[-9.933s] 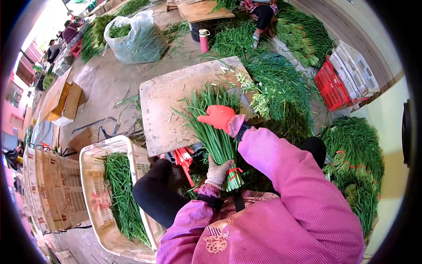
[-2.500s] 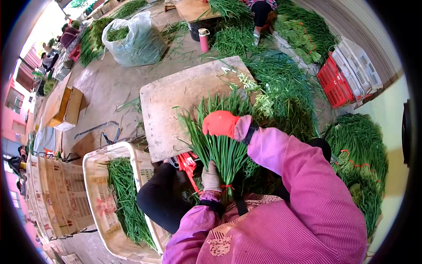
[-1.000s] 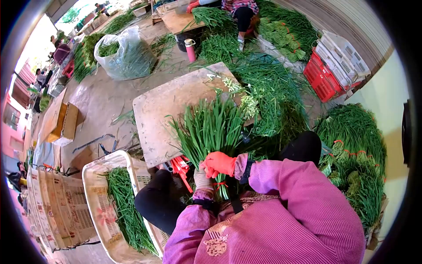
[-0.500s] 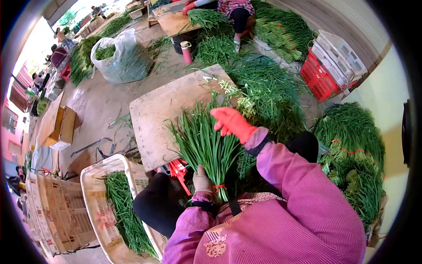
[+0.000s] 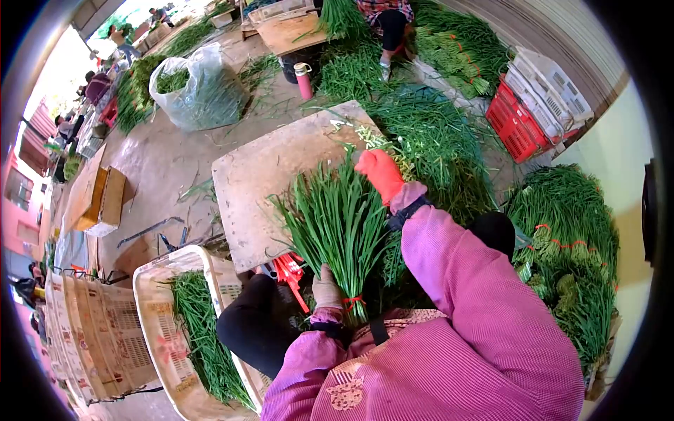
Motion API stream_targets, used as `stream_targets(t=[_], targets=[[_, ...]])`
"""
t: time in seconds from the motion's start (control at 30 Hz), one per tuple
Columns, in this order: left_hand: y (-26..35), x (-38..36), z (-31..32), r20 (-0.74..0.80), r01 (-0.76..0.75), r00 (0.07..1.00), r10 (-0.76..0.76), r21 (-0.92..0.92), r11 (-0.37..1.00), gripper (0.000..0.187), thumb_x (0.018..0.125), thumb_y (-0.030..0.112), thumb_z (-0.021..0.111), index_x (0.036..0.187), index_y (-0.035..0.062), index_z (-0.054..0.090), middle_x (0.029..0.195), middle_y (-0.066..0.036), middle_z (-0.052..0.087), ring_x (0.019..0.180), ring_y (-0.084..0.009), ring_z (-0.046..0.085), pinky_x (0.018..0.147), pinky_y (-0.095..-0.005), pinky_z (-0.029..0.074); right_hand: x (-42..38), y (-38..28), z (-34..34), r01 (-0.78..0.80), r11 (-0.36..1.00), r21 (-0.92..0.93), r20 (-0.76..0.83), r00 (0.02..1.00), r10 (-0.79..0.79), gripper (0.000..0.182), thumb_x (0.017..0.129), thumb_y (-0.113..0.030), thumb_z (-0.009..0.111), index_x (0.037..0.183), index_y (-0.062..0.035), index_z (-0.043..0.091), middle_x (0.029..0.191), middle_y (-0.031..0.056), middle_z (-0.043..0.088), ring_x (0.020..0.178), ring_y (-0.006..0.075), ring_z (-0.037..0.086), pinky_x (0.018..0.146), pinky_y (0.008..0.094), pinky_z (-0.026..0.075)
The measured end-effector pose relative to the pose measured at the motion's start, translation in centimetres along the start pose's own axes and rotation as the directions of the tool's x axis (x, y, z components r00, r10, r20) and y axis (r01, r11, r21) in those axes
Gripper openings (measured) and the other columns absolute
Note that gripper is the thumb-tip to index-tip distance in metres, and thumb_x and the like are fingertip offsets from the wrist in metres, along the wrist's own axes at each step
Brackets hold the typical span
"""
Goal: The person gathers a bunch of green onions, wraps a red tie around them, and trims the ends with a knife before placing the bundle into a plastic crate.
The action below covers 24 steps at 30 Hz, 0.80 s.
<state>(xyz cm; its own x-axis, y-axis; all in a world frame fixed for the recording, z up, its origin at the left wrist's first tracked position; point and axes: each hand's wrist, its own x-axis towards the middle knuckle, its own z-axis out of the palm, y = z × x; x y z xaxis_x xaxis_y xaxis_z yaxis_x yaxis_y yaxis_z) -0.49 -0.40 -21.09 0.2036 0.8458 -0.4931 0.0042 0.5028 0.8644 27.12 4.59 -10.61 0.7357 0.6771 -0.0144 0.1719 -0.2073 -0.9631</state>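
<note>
A bunch of garlic chives (image 5: 333,224), tied near its base with a red band (image 5: 353,301), stands with its leaves fanned out over the board's front edge. My left hand (image 5: 326,289), in a pale glove, is closed around the lower stalks just above the band. Beyond the leaf tips, my right hand (image 5: 380,175) in an orange-red glove hovers over the board's right side. Its fingers are curled; whatever is in them is too small to make out. A wooden board (image 5: 260,175) lies before me, with pale stalk trimmings (image 5: 368,139) at its far right corner.
Loose chives (image 5: 435,140) are heaped right of the board. Tied bunches (image 5: 562,245) lie at far right. A white crate (image 5: 161,330) with greens stands left, beside stacked crates (image 5: 98,337). Red strips (image 5: 289,274) lie under the board's edge. Ahead, another person (image 5: 385,17) sits near a pink bottle (image 5: 303,81).
My right hand has moved slightly right and toward the far corner of the board, its fingers more curled. My left hand keeps its hold on the chives. The view has shifted slightly.
</note>
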Motion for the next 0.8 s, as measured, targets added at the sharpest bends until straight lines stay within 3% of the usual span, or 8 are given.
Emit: stream_targets(t=[0.03,0.13,0.2,0.27,0.33,0.43,0.6,0.8], targets=[[0.2,0.0,0.2,-0.013,-0.025,1.0,0.026,0.06,0.998,0.045,0.095,0.037,0.052,0.116,-0.002,0.056,0.102,-0.01,0.065,0.083,-0.0204,0.06,0.077,-0.0336,0.047,0.2,-1.0,0.0,0.229,0.873,-0.432,-0.121,0.944,-0.307,0.033,0.089,-0.033,0.056,0.101,-0.0022,0.06,0.093,0.0184,0.067,0.083,0.035,0.063,0.07,0.0445,0.05],[1.2,-1.2,1.0,-0.02,-0.086,0.996,0.086,0.028,0.996,0.045,0.094,0.037,0.053,0.115,-0.0023,0.057,0.101,-0.011,0.065,0.084,-0.0206,0.06,0.077,-0.0334,0.047,0.4,-3.2,1.9,0.508,0.689,-0.516,-0.035,0.792,-0.61,0.033,0.089,-0.036,0.056,0.101,-0.006,0.062,0.089,0.0169,0.067,0.083,0.0367,0.063,0.072,0.046,0.049],[1.2,-0.9,0.6,-0.049,-0.066,0.996,0.078,0.221,0.973,0.044,0.093,0.036,0.054,0.115,-0.0025,0.057,0.099,-0.01,0.065,0.082,-0.0197,0.059,0.076,-0.033,0.047,-1.0,-3.3,3.9,0.601,0.738,-0.308,0.301,0.797,-0.523,0.026,0.086,-0.036,0.056,0.089,-0.0115,0.064,0.083,0.0143,0.065,0.079,0.0365,0.062,0.069,0.0471,0.048],[0.6,-0.4,0.4,-0.06,-0.039,0.997,0.043,0.064,0.997,0.042,0.094,0.035,0.053,0.113,-0.0023,0.058,0.098,-0.009,0.065,0.081,-0.0188,0.059,0.076,-0.0328,0.046,-3.9,-3.5,4.8,0.69,0.643,-0.332,0.656,0.659,-0.368,0.028,0.083,-0.036,0.058,0.082,-0.0089,0.064,0.079,0.0142,0.065,0.085,0.0363,0.062,0.074,0.0463,0.048],[2.3,-1.2,0.8,-0.058,-0.009,0.998,0.003,-0.103,0.995,0.04,0.095,0.033,0.051,0.114,-0.0015,0.057,0.099,-0.009,0.065,0.081,-0.0189,0.06,0.075,-0.0327,0.048,-5.4,-1.1,4.8,0.812,0.478,-0.334,0.733,0.543,-0.41,0.028,0.082,-0.036,0.059,0.083,-0.0086,0.065,0.085,0.0128,0.066,0.101,0.0362,0.059,0.091,0.0455,0.044],[3.2,-1.1,0.8,0.017,0.076,0.997,-0.075,-0.349,0.934,0.041,0.096,0.035,0.048,0.116,-0.0007,0.054,0.101,-0.009,0.064,0.083,-0.0212,0.064,0.073,-0.0359,0.052,-5.9,0.0,3.4,0.769,0.511,-0.385,0.734,0.591,-0.336,0.027,0.08,-0.032,0.063,0.092,-0.008,0.067,0.109,0.0085,0.064,0.121,0.0341,0.049,0.108,0.0467,0.03],[2.5,-0.5,1.1,0.135,0.191,0.979,-0.154,-0.327,0.926,0.045,0.094,0.035,0.051,0.121,0.0002,0.049,0.107,-0.01,0.062,0.087,-0.0216,0.062,0.076,-0.0364,0.052,-5.4,1.4,3.6,0.803,0.436,-0.407,0.76,0.562,-0.327,0.029,0.081,-0.031,0.062,0.098,-0.0078,0.067,0.112,0.0084,0.064,0.123,0.0341,0.048,0.109,0.0474,0.029],[-0.7,1.3,2.1,-0.035,-0.058,0.997,0.068,0.245,0.968,0.069,0.08,0.034,0.071,0.13,-0.0025,0.039,0.107,-0.011,0.059,0.091,-0.0177,0.057,0.082,-0.0315,0.047,-6.9,2.4,6.1,0.853,0.304,-0.425,0.713,0.522,-0.468,0.027,0.078,-0.028,0.061,0.095,-0.0079,0.065,0.098,0.0102,0.062,0.119,0.0358,0.048,0.106,0.0501,0.029]])
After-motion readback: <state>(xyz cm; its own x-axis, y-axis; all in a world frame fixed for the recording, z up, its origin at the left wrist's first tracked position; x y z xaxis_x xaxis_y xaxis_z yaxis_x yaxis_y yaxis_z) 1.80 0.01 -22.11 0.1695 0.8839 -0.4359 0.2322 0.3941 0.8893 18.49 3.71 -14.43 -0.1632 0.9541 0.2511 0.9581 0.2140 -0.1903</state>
